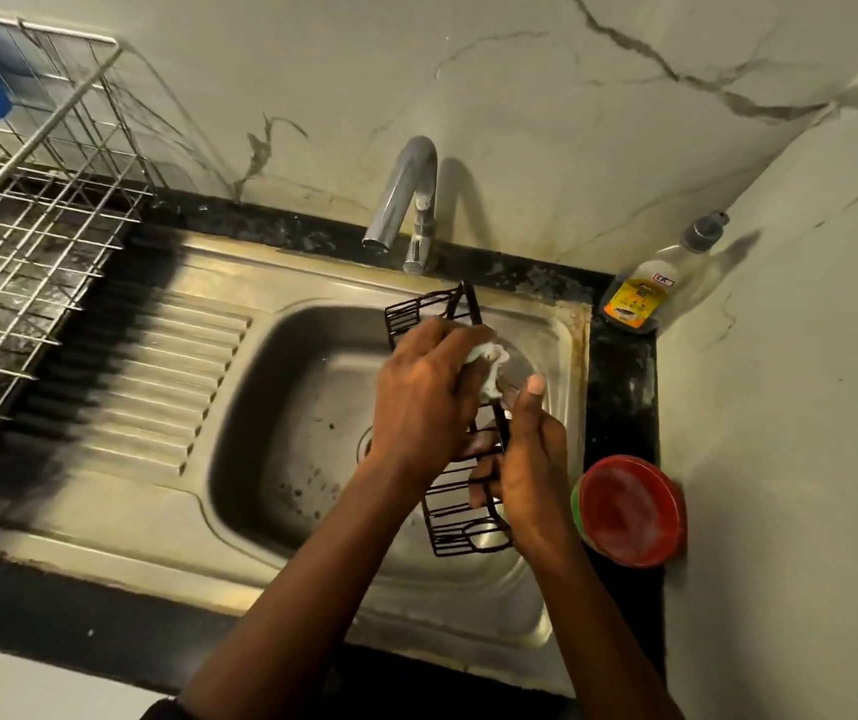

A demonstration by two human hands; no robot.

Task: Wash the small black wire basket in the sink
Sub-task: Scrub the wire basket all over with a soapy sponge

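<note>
Evidently the scrubbing stage was under way. The small black wire basket (455, 506) was held on a slant above the right side of the sink (281, 407), one end up near the tap (406, 200), the other low over the near rim. The right hand (533, 475) gripped its right edge, fingers curled through the wires, while the left hand (424, 402) pinched a white, sudsy pad (489, 363) against the upper wires. No water showed at the spout and foam showed only around the pad, so I judged the soaping partly done, with the lower end and a rinse left. A soap bottle (640, 296) stood on the counter (621, 397) beyond the sink's far right corner; a red-lidded tub (629, 511) sat just right of the sink.
</note>
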